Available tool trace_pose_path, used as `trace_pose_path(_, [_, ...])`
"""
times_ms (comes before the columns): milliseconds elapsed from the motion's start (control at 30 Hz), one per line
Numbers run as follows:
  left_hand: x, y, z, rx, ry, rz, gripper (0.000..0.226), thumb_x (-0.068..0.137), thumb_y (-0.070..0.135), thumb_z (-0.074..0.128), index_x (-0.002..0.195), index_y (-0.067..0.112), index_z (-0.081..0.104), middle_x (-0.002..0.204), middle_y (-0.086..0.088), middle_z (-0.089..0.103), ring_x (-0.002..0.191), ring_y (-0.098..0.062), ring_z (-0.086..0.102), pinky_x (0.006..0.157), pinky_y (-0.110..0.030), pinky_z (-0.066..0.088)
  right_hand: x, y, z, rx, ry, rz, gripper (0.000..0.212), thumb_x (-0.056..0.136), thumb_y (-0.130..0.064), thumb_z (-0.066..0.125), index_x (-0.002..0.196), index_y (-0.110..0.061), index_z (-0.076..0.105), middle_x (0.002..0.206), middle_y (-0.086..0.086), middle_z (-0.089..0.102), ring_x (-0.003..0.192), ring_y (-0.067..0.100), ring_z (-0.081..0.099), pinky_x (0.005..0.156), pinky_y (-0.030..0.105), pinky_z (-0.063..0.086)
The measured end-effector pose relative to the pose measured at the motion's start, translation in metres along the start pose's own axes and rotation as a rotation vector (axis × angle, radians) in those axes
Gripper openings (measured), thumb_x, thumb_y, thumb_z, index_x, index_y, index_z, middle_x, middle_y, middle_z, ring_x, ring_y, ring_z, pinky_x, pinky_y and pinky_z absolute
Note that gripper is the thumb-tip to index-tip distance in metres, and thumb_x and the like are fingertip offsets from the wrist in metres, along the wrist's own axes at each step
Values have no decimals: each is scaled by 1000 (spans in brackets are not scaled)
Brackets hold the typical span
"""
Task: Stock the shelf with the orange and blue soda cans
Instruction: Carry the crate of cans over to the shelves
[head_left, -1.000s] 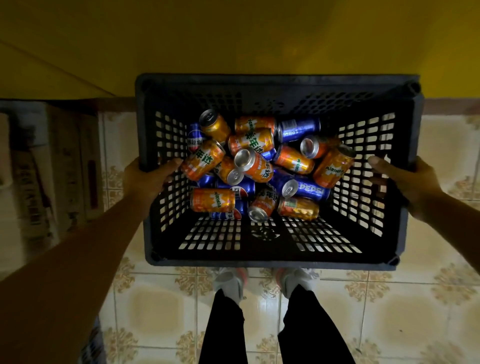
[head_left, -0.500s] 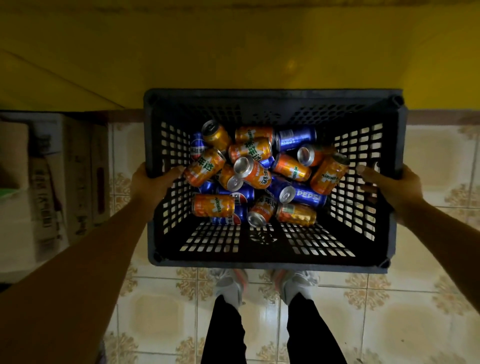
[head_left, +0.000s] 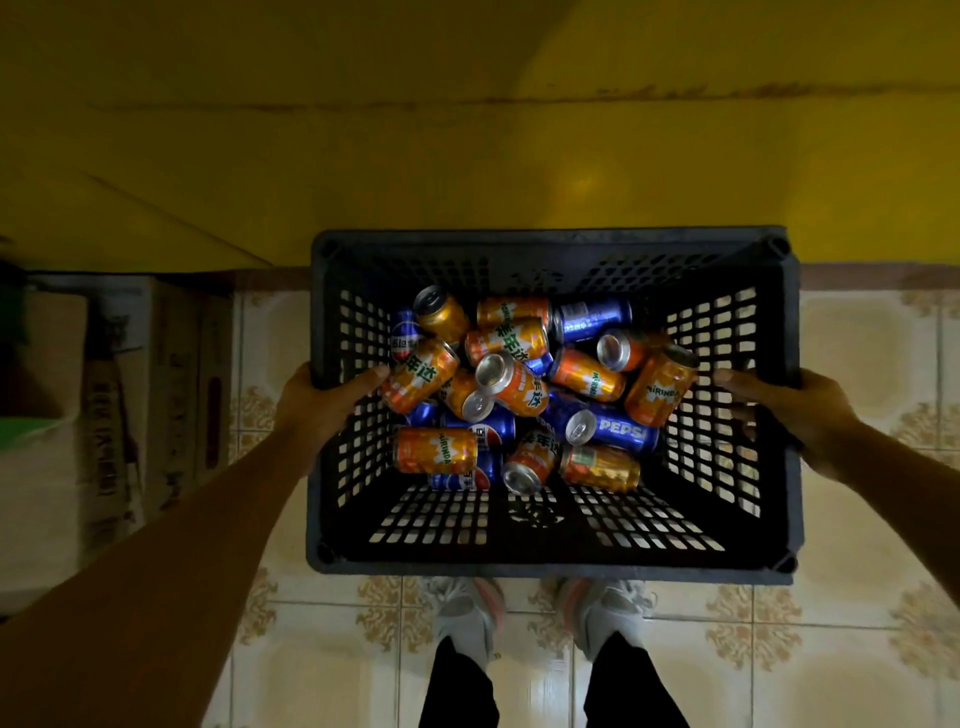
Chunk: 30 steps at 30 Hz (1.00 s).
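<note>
Floor (head_left: 857, 649): pale tiles with ornate tan corner motifs. Wall (head_left: 467, 130): yellow, with a dark streak running across its upper part. Cardboard boxes (head_left: 156, 395): stacked at left against the wall, print illegible. Shoes (head_left: 470, 618): light-coloured pair, below them dark trouser legs (head_left: 457, 691).

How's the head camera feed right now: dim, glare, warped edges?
Head view: dim overall; the orange and blue soda cans catch bright glints; the black perforated plastic crate is nearly featureless; wide-angle bowing at the edges; left hand and right hand are underexposed but sharp.
</note>
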<state>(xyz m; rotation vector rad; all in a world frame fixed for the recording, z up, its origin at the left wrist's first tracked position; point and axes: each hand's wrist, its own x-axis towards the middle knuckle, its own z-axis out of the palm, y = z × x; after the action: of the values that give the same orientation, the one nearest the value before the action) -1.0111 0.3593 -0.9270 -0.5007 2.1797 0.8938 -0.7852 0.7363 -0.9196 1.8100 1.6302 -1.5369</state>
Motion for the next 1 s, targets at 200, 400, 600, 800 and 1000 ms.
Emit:
trace_pose_path(200, [-19,4,-14,-5,12,20,101,50,63,78,133,16,47,119,-8,63,103,-26,63,84,-42,54,-15,-6,-10,39,-23,-27,48,71,-29,80,108,-13,55,106,12,66,97,32,64,85,44,53])
trace_pose_path(400, [-62,31,-43,-42,9,32,85,62,48,81,134,17,48,122,-7,62,105,-26,62,90,-46,52,-65,-24,-36,57,-32,-55,36,73,-22,80,100,-9,61,83,9,64,81,30,59,71,40,52])
trace_pose_path(600, [-153,60,-92,-53,45,46,75,69,42,80,131,11,51,117,-12,64,96,-27,62,78,-38,51,-153,-53,-89,40,-71,-111,33,71,-22,82,94,-9,62,79,13,63,76,30,55,63,37,47])
trace_pose_path(800, [-268,81,-148,-128,22,29,89,55,53,83,128,12,56,116,-10,66,98,-27,64,82,-41,54,-259,-82,-160,-25,-98,-172,48,66,-29,85,100,-5,61,73,6,63,60,21,56,54,31,46])
trace_pose_path(1000, [-364,94,-182,-112,-13,112,70,73,46,78,128,8,55,116,-10,63,96,-27,60,77,-36,49,-365,-70,-205,18,5,-191,60,68,-32,85,113,-1,60,80,4,63,59,17,58,51,26,47])
